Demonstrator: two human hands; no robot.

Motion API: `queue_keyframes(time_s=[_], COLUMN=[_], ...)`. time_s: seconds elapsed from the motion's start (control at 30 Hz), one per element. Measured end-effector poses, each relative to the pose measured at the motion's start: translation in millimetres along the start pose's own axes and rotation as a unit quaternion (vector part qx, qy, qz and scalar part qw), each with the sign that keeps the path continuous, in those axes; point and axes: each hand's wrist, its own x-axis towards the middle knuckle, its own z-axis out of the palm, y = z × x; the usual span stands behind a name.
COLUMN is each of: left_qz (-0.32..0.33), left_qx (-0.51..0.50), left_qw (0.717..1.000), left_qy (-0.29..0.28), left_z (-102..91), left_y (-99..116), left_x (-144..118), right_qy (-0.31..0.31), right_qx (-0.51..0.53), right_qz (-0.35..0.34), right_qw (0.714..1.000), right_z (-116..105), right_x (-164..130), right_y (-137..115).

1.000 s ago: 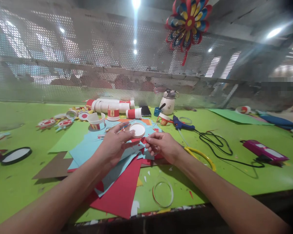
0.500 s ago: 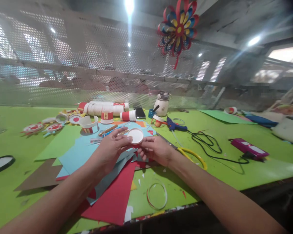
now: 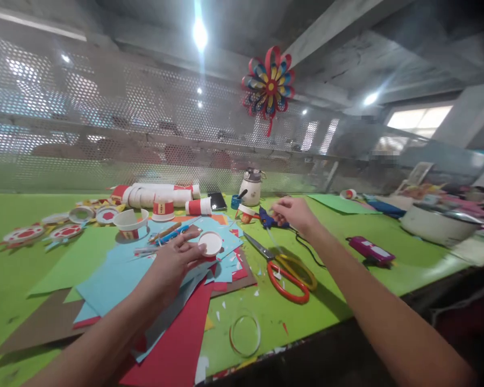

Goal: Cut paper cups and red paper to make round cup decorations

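My left hand pinches a small white disc with a raised rim, like the bottom cut from a paper cup, above the sheets of blue paper. My right hand has its fingers curled at the body of a blue hot glue gun, which lies on the table. Part of the gun is hidden behind those fingers. Large scissors with red and yellow handles lie spread just below my right hand.
Cut paper cups and a row of stacked cups stand behind the paper. Red paper reaches the front edge. A thin ring lies near that edge. A bottle stands at the back; a purple power box lies right.
My right hand has left the white disc and moved right and back to the glue gun. My left hand keeps the disc. The view has shifted right and up, uncovering the scissors.
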Motion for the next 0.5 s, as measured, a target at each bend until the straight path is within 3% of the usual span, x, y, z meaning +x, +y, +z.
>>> queue_keyframes(time_s=[0.1, 0.23, 0.37, 0.5], left_qz=[-0.005, -0.005, -0.005, -0.013], left_qx=[-0.009, -0.021, -0.017, -0.012], left_qw=[1.0, 1.0, 1.0, 1.0], left_qy=[-0.014, -0.016, -0.019, -0.011], left_z=[-0.3, -0.8, -1.8, -3.2], left_y=[-0.6, -0.7, 0.6, 0.5], left_x=[0.3, 1.3, 1.6, 3.3], right_qy=[-0.006, -0.04, -0.074, -0.077], right_qx=[-0.172, -0.334, -0.417, -0.445], right_qz=[0.006, -0.022, -0.049, -0.065], right_qw=[0.985, 0.941, 0.904, 0.89], right_z=[-7.6, -4.8, 4.3, 9.6], right_x=[18.7, 41.6, 61.2, 70.3], right_y=[36.2, 72.6, 90.5, 100.9])
